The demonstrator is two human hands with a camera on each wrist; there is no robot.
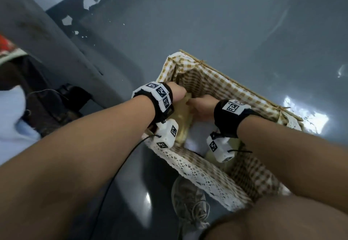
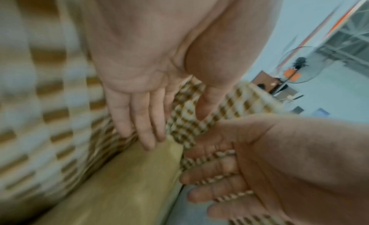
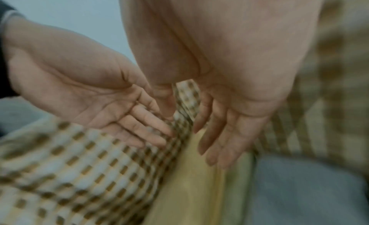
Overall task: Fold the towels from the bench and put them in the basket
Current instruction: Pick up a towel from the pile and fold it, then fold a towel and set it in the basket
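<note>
A wicker basket (image 1: 235, 83) with a brown gingham liner (image 2: 189, 121) (image 3: 83, 162) stands on the grey floor. Inside lies a folded yellow towel (image 1: 183, 120) (image 2: 129, 181) (image 3: 191, 189) beside a pale grey-blue towel (image 1: 199, 133) (image 3: 309, 189). Both hands reach into the basket's far end. My left hand (image 1: 178, 92) (image 2: 159, 117) has straight fingers whose tips touch the yellow towel's edge. My right hand (image 1: 202, 108) (image 3: 209, 125) is also flat-fingered, just over the same towel. Neither hand grips anything.
A grey bench (image 1: 47, 32) runs along the left, with a red patterned cloth (image 1: 7, 47) at its edge. A shoe (image 1: 190, 202) stands on the floor against the basket's near lace-trimmed rim (image 1: 188, 164). A black cable (image 1: 113, 179) hangs from my left wrist.
</note>
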